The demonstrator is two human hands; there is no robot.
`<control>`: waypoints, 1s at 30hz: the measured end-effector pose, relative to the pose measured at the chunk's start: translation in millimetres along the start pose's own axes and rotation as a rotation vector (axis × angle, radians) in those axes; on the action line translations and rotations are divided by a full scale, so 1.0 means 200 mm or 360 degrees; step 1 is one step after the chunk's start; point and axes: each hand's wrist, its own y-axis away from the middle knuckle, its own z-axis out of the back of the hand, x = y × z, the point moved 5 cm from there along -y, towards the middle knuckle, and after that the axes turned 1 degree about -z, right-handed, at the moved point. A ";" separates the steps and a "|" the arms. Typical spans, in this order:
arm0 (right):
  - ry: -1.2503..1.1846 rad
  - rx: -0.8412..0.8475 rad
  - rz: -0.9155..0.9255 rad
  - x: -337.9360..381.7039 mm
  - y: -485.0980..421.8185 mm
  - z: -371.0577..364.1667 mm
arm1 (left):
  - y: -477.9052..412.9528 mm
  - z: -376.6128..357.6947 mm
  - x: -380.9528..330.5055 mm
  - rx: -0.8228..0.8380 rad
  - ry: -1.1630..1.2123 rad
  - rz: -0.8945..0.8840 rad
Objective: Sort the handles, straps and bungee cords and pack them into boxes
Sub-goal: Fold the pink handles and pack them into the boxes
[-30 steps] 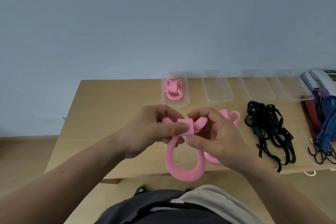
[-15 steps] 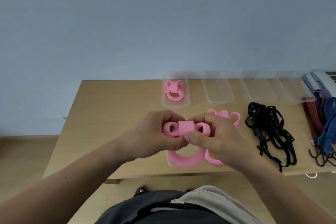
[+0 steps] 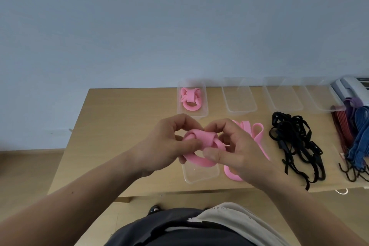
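Both hands hold a folded pink strap (image 3: 201, 142) above the table. My left hand (image 3: 165, 146) grips its left loop and my right hand (image 3: 233, 146) pinches its right side. Directly below sits a clear box (image 3: 199, 175) at the table's front edge. More loose pink straps (image 3: 257, 136) lie just right of my right hand. At the back, another clear box (image 3: 205, 110) holds a bundled pink strap (image 3: 190, 99). A heap of black straps (image 3: 295, 142) lies further right, and red, blue and purple bungee cords (image 3: 357, 136) with hooks lie at the far right.
Three clear boxes (image 3: 239, 98) (image 3: 283, 96) (image 3: 317, 96) stand in a row along the back of the wooden table (image 3: 119, 126). A grey and white device (image 3: 351, 90) sits at the back right corner. The table's left half is bare wood.
The pink strap's long hanging loop has been drawn up and folded into a tight bundle between both hands, now held lower, just over the near box.
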 end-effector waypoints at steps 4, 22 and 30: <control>-0.0151 -0.0048 -0.0084 0.00 -0.01 0.01 | 0.00 0.01 -0.01 0.0036 0.0015 -0.0119; -0.0375 -0.0253 -0.0277 0.00 -0.03 0.02 | 0.00 0.02 0.05 0.0015 0.0013 -0.0131; -0.0405 -0.0279 -0.0236 0.00 -0.04 0.01 | 0.02 0.01 0.05 -0.0135 -0.0178 -0.0454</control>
